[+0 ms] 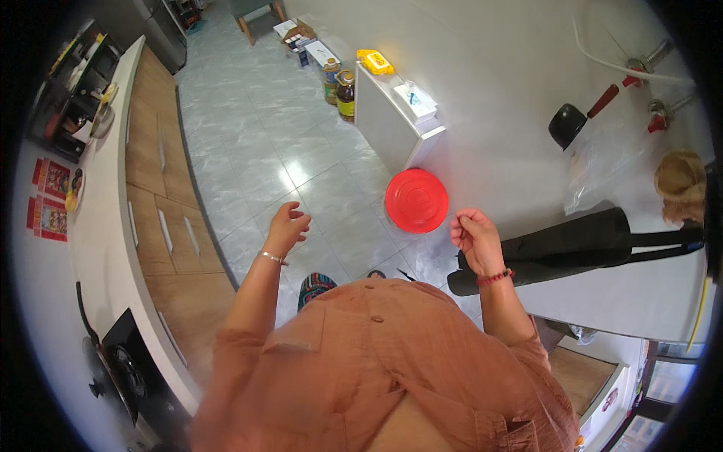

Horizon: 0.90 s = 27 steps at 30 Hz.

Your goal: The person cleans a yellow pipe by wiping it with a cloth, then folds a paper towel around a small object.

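My left hand (289, 227) is raised over the grey tiled floor, its fingers apart and curled, holding nothing. A silver bracelet is on that wrist. My right hand (473, 233) is raised on the other side of my body, fingers bent, thumb near the index finger; whether something small is between them I cannot tell. A red beaded bracelet is on its wrist. A round red plastic lid or basin (417, 200) lies between the hands, nearer the right one, beside a low white partition (390, 116). A black apron or bag (565, 243) hangs just right of my right hand.
At left runs a counter (104, 226) with wooden cabinets, a gas hob (127, 361) and a lidded pan (101, 378). Oil bottles (345, 97) stand by the partition, which bears a tissue box (415, 101) and yellow wipes (375, 61). A black ladle-like pan (567, 125) hangs at right.
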{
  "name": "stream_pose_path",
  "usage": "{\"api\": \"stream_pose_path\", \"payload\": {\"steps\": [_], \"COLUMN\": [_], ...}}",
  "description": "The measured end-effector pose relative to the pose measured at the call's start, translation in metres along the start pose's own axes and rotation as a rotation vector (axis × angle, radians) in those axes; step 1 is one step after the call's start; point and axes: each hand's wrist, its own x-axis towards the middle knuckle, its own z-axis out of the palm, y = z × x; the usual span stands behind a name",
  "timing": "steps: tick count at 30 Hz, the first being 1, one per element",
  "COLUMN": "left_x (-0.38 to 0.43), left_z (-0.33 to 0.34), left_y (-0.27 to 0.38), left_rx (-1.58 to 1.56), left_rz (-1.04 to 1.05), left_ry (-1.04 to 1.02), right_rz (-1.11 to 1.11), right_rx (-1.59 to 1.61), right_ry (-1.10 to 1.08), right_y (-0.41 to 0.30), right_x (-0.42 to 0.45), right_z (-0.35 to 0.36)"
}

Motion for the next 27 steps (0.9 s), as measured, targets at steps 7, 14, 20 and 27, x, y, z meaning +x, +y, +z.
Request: {"api": "stream_pose_path", "payload": {"steps": [7, 14, 20, 27], "left_x": [0.139, 0.303, 0.419, 0.511], "left_z": [0.084, 0.153, 0.213, 0.261], "left_y": [0.060, 0.104, 0.116, 0.091], "left_rx": [-0.115, -0.001, 0.224, 0.224], "left_rz": [-0.158, -0.214, -0.203, -0.110], "left_ry": [-0.237, -0.323, -0.360, -0.265], "right_rz": [-0.046, -0.132, 0.021, 0.127], "right_rx": [0.180, 0.388, 0.347, 0.220], "right_ry": [0.224, 0.544, 0.838, 1.029], "right_y": [-0.002, 0.007, -0.006, -0.019], "right_x": [0.007, 0.010, 0.038, 0.048], "right_z": [-0.058, -0.060, 0.006, 0.042]}}
